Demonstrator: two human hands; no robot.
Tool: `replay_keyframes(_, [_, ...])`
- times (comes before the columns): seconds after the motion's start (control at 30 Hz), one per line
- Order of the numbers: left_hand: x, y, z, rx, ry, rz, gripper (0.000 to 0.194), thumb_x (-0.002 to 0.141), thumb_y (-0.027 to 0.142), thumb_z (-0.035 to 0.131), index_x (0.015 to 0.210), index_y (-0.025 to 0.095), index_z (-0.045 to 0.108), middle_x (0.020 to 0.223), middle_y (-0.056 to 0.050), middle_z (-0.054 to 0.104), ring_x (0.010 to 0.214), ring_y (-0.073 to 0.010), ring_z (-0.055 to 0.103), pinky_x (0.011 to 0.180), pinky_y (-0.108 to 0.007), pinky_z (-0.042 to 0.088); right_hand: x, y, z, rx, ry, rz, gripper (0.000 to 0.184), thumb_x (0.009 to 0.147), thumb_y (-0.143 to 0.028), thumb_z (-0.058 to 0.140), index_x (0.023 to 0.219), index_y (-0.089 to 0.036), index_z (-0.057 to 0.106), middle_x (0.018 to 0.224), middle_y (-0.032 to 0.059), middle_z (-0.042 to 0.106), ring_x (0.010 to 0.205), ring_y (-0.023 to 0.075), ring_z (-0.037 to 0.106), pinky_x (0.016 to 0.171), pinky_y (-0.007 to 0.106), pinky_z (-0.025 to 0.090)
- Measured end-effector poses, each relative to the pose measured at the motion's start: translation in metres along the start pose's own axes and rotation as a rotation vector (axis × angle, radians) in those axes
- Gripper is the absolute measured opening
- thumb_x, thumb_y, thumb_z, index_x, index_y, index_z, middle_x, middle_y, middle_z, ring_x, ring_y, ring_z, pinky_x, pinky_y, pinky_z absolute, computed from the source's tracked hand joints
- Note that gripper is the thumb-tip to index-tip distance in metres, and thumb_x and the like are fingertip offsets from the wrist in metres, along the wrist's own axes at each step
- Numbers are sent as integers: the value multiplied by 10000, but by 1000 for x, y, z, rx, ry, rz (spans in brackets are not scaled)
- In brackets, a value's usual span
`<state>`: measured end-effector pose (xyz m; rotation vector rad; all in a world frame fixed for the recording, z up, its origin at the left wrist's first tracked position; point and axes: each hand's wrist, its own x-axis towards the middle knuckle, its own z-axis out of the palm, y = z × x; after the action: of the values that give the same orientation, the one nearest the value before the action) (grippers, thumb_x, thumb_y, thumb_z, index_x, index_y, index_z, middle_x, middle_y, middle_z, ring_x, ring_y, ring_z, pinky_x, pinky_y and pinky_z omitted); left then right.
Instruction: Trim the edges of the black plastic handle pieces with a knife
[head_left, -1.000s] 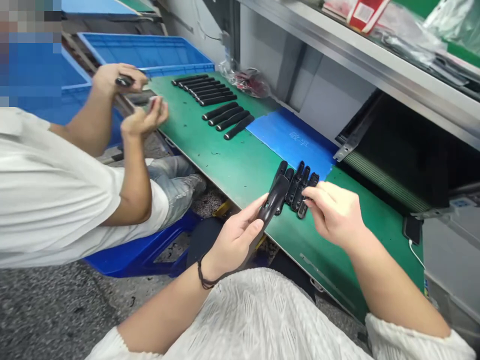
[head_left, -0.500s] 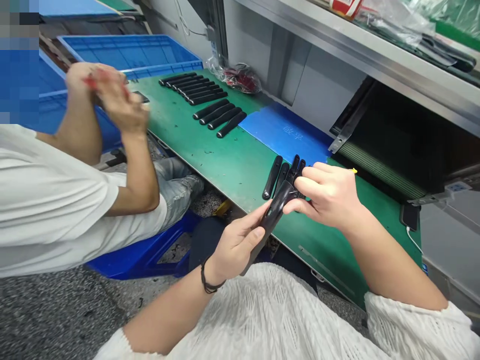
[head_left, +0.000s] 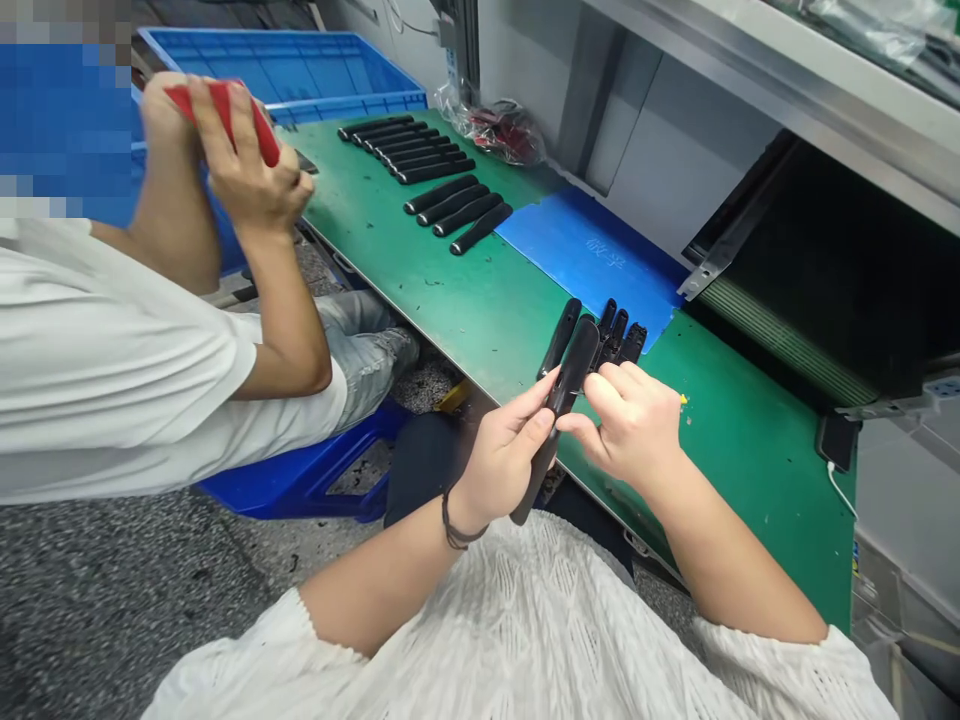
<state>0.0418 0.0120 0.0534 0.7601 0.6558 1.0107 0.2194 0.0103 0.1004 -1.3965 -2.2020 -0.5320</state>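
Observation:
My left hand [head_left: 504, 455] is wrapped round a long black plastic handle piece [head_left: 577, 360], tilted with its rounded end away from me. My right hand [head_left: 634, 410] is closed close to the piece's right side. A slim tool, mostly hidden in that fist, shows a yellow end [head_left: 683, 400] behind the hand and a thin tip at the piece's edge. Just beyond my hands, a black handle piece [head_left: 561, 335] and several open black shells [head_left: 634, 343] lie on the green table [head_left: 465, 320].
Rows of black handles [head_left: 454, 210] lie farther left, beside a blue sheet [head_left: 592, 255]. At left a co-worker's hands hold a red object [head_left: 259, 125]. Blue crates [head_left: 285, 75] stand behind. A shelf [head_left: 750, 60] overhangs the table; a phone [head_left: 836, 442] lies at right.
The held black piece has turned more upright and shows more of its outer face. My right hand has shifted slightly down and toward me. The view has moved a little.

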Motion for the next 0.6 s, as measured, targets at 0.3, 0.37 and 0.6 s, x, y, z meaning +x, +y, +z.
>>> replay_keyframes(0.3, [14,5,2,182,75,213,407,954,363,698,1342,245,725,1293,-73,758,1259,-265,676,1074,-379,540,-11,-15,10,43,-99,-21,544,1020,-673,437,738,-216,524,697,17,537,659,167,405,595,337,254])
replay_keyframes(0.37, [16,7,2,222,74,249,400,972,352,672,1351,233,718,1430,-65,687,1387,-263,594,1206,-393,435,-13,-18,10,56,-98,-39,534,1029,-652,439,732,-215,523,690,16,532,654,167,397,602,338,260])
replay_keyframes(0.6, [18,4,4,215,86,230,423,982,347,654,1381,213,695,1461,-81,662,1405,-271,583,1238,-407,401,-19,-20,11,6,-84,-81,525,1032,-606,490,683,-215,510,654,10,503,638,163,350,609,342,228])
